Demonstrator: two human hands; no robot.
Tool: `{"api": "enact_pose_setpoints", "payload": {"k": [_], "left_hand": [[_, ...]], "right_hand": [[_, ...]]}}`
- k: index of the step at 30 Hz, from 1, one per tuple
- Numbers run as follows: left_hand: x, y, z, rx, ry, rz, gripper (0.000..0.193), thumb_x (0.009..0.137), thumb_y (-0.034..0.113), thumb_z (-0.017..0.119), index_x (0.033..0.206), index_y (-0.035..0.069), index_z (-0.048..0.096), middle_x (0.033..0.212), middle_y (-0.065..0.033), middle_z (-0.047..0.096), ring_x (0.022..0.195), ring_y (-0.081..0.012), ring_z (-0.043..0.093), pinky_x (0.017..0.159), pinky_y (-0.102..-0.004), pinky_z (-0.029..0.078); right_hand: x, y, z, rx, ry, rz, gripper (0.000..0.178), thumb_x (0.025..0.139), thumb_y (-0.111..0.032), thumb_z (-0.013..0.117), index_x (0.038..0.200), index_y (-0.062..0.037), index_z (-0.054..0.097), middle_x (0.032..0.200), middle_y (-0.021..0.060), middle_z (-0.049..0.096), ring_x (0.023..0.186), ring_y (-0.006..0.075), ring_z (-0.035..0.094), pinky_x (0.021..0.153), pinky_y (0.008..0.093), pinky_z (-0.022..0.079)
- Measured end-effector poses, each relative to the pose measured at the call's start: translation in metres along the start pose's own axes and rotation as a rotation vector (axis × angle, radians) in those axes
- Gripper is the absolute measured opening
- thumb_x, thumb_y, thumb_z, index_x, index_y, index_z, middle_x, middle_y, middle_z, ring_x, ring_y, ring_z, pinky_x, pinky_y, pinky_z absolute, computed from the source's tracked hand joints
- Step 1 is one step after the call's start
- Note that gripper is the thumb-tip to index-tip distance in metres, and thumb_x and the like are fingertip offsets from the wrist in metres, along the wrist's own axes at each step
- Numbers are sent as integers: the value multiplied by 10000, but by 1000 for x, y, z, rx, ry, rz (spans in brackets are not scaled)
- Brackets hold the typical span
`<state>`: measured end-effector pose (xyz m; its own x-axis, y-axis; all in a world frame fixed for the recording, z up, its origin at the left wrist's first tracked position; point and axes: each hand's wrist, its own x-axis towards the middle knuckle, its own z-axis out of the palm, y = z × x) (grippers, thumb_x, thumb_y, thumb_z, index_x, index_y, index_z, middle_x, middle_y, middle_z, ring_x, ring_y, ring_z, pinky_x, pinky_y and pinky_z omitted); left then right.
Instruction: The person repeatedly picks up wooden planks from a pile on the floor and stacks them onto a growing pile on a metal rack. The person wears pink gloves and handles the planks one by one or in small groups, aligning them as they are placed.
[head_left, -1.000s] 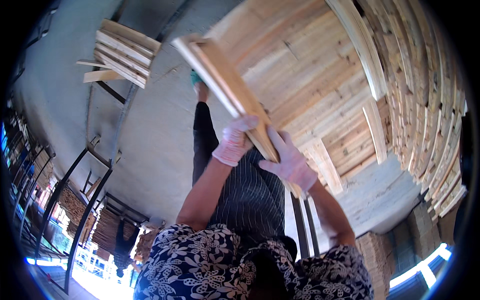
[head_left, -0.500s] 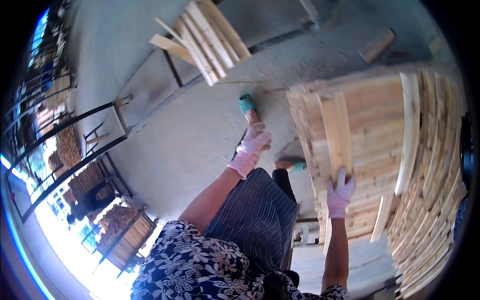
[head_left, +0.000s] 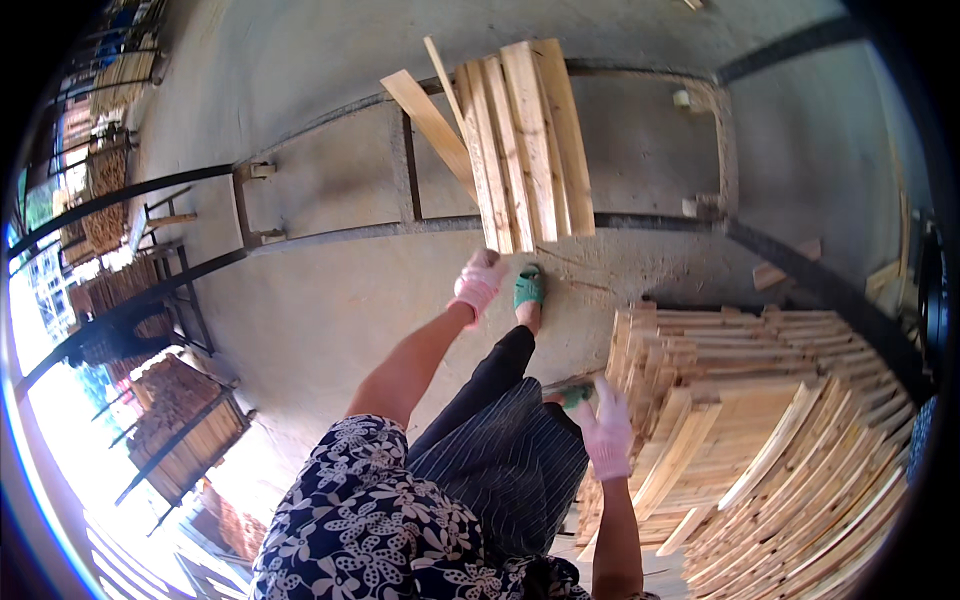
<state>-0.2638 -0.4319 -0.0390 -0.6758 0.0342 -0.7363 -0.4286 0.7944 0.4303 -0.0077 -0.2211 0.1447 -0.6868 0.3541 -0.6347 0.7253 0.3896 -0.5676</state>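
My left hand, in a pinkish-white glove, is just short of the near end of some wooden boards. Its fingers are curled in, and I see nothing in them. Those boards lie side by side across a dark metal frame, with a thin strip and a slanting board at their left. My right hand, gloved alike, hovers beside the left edge of a large stack of boards. Its fingers are spread and it holds nothing. A loose plank rests on top of that stack.
The long metal frame crosses ahead of me, its bars low over the concrete floor. A short board lies at the right. Racks and a crate of wood stand at the left. My green slipper is near the frame.
My right hand has come off the stacked boards and opened beside them. My view has turned toward the frame, and my left hand is now close to the boards on it.
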Motion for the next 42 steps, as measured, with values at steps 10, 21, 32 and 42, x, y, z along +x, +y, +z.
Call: {"api": "enact_pose_setpoints", "payload": {"k": [10,21,32,42], "left_hand": [[218,88,-105,-94,190,-84,634,912,449,560,1377,23,498,1334,-272,567,1201,-401,606,967,-507,515],[375,88,-143,-78,484,67,516,981,472,566,1338,105,504,1020,-203,720,930,-355,718,789,-440,572],[240,181,-148,-249,147,347,459,983,407,607,1272,73,482,1024,-196,717,944,-357,722,832,-450,582],[321,7,-80,-258,395,-293,902,820,600,741,1396,-22,434,1387,-277,508,1232,-406,561,1034,-447,464]], "right_hand": [[349,-42,63,-180,11,-207,630,960,-388,650,1463,-51,477,1391,239,557,1246,405,571,1054,424,467],[482,-135,150,-460,139,171,1176,725,-689,771,1603,-161,193,1501,319,327,1329,476,455,1039,559,443],[490,-94,127,-262,117,126,1170,751,-680,760,1617,-147,180,1540,350,279,1378,521,396,1108,546,398],[515,-56,119,146,10,195,1161,856,-602,734,1602,46,124,1603,247,316,1471,330,339,1194,390,282]]}}
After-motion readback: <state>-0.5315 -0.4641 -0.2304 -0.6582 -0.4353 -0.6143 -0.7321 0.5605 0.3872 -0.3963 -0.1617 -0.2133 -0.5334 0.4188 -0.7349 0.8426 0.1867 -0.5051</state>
